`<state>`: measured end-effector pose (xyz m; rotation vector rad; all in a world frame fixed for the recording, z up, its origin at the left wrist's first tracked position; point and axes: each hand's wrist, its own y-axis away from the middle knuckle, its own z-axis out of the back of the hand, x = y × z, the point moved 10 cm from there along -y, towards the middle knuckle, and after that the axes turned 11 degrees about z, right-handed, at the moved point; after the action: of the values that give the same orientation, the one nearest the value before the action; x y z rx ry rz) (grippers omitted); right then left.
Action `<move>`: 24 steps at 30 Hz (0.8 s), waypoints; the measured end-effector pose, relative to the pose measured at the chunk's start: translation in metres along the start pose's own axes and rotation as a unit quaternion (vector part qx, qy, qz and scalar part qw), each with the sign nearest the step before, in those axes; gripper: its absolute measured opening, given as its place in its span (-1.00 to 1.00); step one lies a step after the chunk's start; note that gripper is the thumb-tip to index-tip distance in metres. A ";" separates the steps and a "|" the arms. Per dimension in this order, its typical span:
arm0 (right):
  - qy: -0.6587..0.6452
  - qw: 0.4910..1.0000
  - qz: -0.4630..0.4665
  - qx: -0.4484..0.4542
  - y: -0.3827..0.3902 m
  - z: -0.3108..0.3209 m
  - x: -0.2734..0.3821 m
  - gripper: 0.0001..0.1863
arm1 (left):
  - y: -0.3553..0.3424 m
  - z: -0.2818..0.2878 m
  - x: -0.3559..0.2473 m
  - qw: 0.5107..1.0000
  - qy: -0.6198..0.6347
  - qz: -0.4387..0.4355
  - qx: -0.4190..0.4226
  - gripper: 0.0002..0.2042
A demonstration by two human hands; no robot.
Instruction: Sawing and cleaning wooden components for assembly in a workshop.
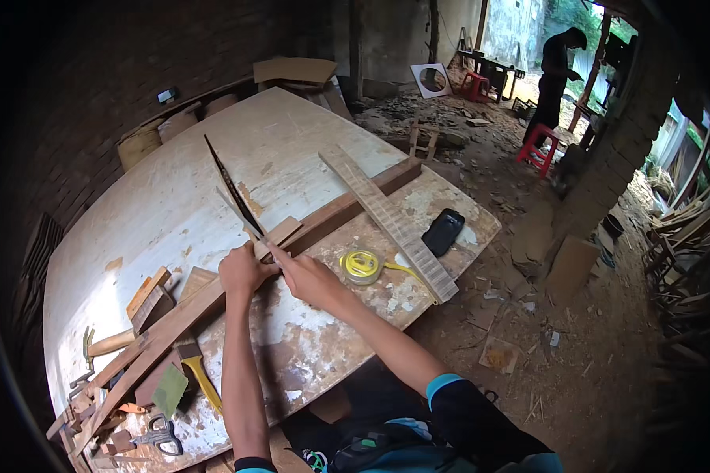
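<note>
A long brown wooden beam point(331, 217) lies slantwise across the worn white table point(154, 201). On it rests a small pale wood piece point(284, 230). My left hand point(246, 272) is closed around the beam beside this piece, its fingertips partly hidden. Close by, my right hand point(308, 277) is closed on what looks like a handsaw, its long dark blade point(233, 185) seen nearly edge-on and pointing away over the table. The grip is mostly hidden by my fingers. Right of my hands lies a yellow tape measure point(361, 266), its tape drawn out to a grooved board point(390, 225).
A black case point(443, 232) lies near the right corner. At the left are a hammer point(110, 344), a wood plane point(151, 303), a yellow-handled brush point(201, 378), scissors point(159, 435) and wood scraps. Beyond stand red stools point(538, 150) and another person point(558, 79).
</note>
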<state>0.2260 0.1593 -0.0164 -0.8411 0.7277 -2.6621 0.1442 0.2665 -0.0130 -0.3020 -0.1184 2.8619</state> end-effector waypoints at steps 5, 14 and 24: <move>-0.047 0.989 -0.071 0.117 0.072 0.020 0.014 -0.33 | 0.013 -0.001 -0.007 0.999 -0.006 -0.036 -0.032 -0.48; -0.025 0.990 -0.090 0.109 0.066 0.015 0.006 -0.39 | 0.006 0.001 -0.014 0.998 -0.016 -0.049 -0.046 -0.48; 0.007 0.988 -0.083 0.133 0.048 0.010 0.018 -0.35 | 0.000 -0.003 0.003 1.000 -0.003 -0.001 0.018 -0.46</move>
<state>0.2214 0.1083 -0.0267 -0.8425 0.3044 -2.8280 0.1422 0.2675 -0.0161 -0.2862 -0.0672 2.8600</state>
